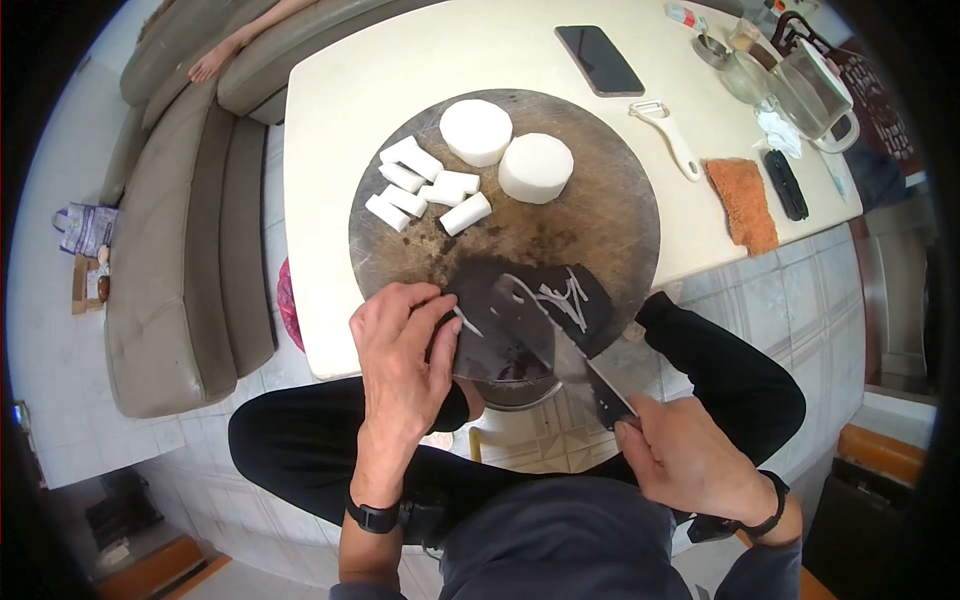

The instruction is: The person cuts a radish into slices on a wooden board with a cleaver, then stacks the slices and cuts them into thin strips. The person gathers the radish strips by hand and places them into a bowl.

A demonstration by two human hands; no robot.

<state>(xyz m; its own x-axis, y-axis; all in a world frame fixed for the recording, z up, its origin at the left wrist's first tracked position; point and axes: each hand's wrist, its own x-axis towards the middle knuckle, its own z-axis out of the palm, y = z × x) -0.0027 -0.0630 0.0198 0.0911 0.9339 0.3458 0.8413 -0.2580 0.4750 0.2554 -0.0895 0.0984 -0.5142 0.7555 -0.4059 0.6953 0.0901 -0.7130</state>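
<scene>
My right hand [690, 455] grips the dark handle of a wide-bladed knife [570, 365], whose blade reaches up and left over the near part of the round cutting board [610, 190]. Beside the blade, thin pale strips [567, 298] lie on a dark wet area. My left hand [405, 335] rests at the board's near left edge with its fingers bent together; a small pale sliver [467, 322] shows by the fingertips. What they press on is unclear. Several white chunks [465, 213] and two thick white round pieces [476, 132] [536, 168] sit farther back.
On the cream table [330, 200] are a phone [600, 60], a peeler [668, 138], an orange cloth [742, 205], a black object [786, 185] and a clear jug [812, 92]. A sofa [180, 250] stands left, with another person's foot [215, 60] above it.
</scene>
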